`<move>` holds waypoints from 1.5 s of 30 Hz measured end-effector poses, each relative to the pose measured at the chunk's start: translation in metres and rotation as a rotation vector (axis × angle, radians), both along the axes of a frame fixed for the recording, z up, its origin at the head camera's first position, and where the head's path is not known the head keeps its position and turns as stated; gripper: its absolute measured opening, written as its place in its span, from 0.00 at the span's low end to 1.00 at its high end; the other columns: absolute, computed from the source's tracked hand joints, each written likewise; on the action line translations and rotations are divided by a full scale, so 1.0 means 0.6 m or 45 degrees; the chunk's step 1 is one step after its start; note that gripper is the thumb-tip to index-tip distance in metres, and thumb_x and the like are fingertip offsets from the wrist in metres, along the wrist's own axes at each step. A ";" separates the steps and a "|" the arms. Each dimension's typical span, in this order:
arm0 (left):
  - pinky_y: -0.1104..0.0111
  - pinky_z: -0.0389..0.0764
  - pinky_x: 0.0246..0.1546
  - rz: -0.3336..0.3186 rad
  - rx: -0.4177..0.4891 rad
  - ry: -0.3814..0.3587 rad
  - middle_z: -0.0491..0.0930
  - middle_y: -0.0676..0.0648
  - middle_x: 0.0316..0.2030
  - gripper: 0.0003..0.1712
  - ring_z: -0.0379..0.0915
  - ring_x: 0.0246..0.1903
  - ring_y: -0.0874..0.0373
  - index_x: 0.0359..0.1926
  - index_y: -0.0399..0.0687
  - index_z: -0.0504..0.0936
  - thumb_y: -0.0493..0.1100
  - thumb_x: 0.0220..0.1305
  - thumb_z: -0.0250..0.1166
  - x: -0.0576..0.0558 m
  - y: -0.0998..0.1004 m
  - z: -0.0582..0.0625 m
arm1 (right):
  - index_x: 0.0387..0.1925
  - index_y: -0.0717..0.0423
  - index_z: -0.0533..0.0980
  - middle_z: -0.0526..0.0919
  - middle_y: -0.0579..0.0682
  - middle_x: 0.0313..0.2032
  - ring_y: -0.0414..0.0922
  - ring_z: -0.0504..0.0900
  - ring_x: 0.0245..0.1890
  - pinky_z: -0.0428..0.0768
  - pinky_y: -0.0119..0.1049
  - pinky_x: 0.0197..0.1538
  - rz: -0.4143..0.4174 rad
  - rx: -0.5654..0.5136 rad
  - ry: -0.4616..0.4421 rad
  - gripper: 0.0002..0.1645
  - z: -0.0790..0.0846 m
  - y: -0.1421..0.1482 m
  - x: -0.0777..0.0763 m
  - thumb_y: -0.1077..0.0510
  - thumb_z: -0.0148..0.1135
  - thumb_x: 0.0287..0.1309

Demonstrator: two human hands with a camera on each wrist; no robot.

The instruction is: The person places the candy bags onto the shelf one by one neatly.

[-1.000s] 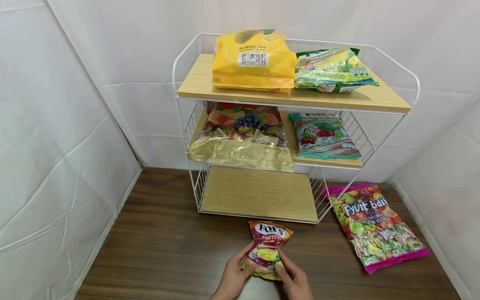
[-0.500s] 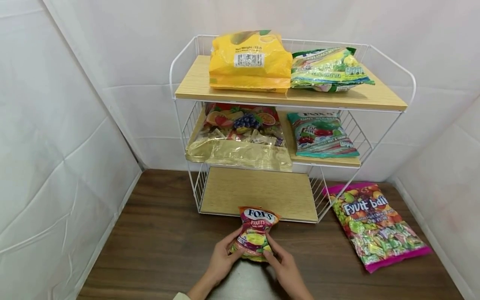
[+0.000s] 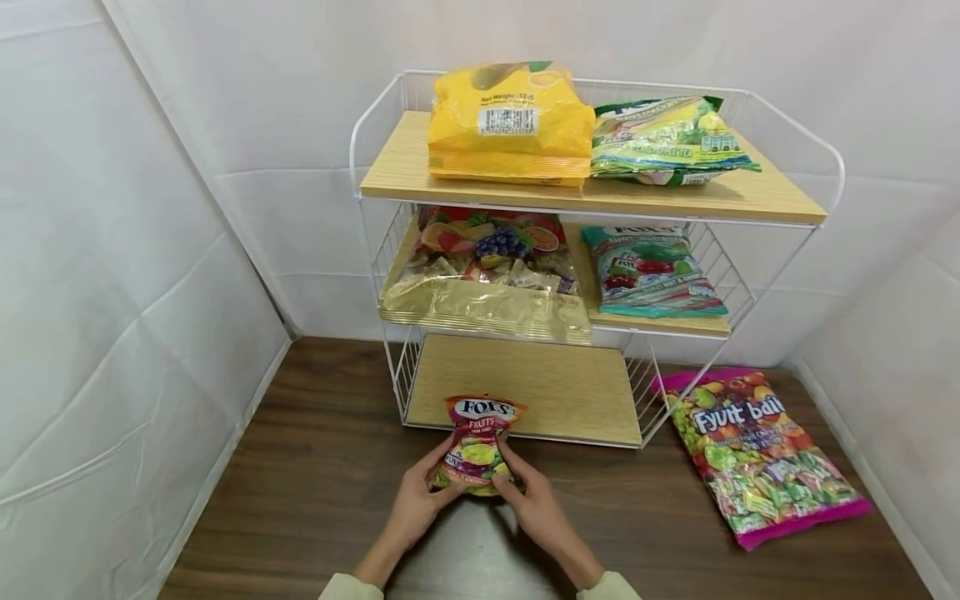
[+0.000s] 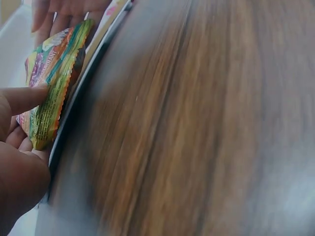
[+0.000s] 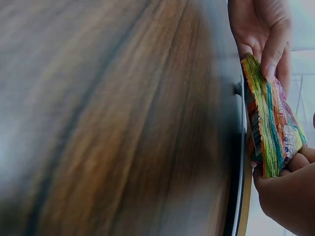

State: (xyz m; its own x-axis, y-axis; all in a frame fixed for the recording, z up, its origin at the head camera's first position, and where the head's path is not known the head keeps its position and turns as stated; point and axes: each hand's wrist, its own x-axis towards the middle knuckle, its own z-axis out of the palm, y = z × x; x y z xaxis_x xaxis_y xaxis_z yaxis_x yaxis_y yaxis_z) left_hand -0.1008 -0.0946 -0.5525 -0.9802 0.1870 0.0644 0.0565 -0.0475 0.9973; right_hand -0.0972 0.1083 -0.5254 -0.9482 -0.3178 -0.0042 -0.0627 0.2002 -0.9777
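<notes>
Between both hands is a small Fox's fruits candy bag (image 3: 478, 450), orange at the top and yellow-green along its lower seam. My left hand (image 3: 417, 498) grips its left side, thumb on the front. On the opposite side my right hand (image 3: 531, 498) holds it the same way. In the head view the bag's top overlaps the front edge of the bottom shelf board (image 3: 555, 392). The left wrist view shows the candy bag (image 4: 54, 81) with its crimped seam close to the shelf edge. In the right wrist view the bag (image 5: 273, 120) is tilted, its back partly hidden.
A white wire rack (image 3: 360, 242) bears a yellow bag (image 3: 510, 125) and a green bag (image 3: 667, 142) on top. Its middle shelf holds a gold-and-red candy bag (image 3: 487, 275) and a teal Fox's bag (image 3: 652, 271). A pink-edged candy bag (image 3: 761, 454) lies right on the wooden table (image 3: 300, 500).
Both hands have carried the Fox's fruits bag forward and to the left, from the table in front of the rack to the bottom shelf's front edge.
</notes>
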 end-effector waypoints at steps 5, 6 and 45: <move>0.62 0.65 0.61 0.038 -0.062 0.006 0.59 0.34 0.68 0.43 0.57 0.66 0.43 0.71 0.38 0.60 0.29 0.56 0.68 -0.004 -0.011 -0.002 | 0.71 0.61 0.56 0.57 0.63 0.69 0.60 0.55 0.68 0.56 0.58 0.66 0.024 0.073 0.043 0.34 0.009 -0.014 -0.007 0.55 0.52 0.69; 0.60 0.65 0.61 0.053 -0.081 0.016 0.59 0.34 0.68 0.43 0.57 0.66 0.43 0.70 0.38 0.60 0.29 0.55 0.68 -0.005 -0.012 -0.002 | 0.71 0.62 0.55 0.57 0.63 0.69 0.61 0.55 0.68 0.55 0.58 0.66 0.033 0.078 0.040 0.34 0.014 -0.017 -0.008 0.56 0.52 0.69; 0.54 0.79 0.44 0.523 -0.865 0.637 0.69 0.38 0.62 0.42 0.73 0.53 0.42 0.63 0.39 0.72 0.23 0.43 0.73 -0.012 -0.006 -0.009 | 0.71 0.65 0.56 0.54 0.65 0.70 0.60 0.56 0.68 0.62 0.57 0.63 0.051 0.375 0.428 0.34 -0.019 -0.042 -0.034 0.62 0.54 0.68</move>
State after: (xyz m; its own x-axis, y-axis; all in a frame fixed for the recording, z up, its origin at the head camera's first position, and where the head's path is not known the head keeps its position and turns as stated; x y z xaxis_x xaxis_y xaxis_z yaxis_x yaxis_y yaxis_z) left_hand -0.1077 -0.0983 -0.5578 -0.8658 -0.0157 0.5001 0.3691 0.6548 0.6596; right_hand -0.1178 0.0831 -0.5367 -0.8994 -0.3855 0.2061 -0.3805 0.4583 -0.8032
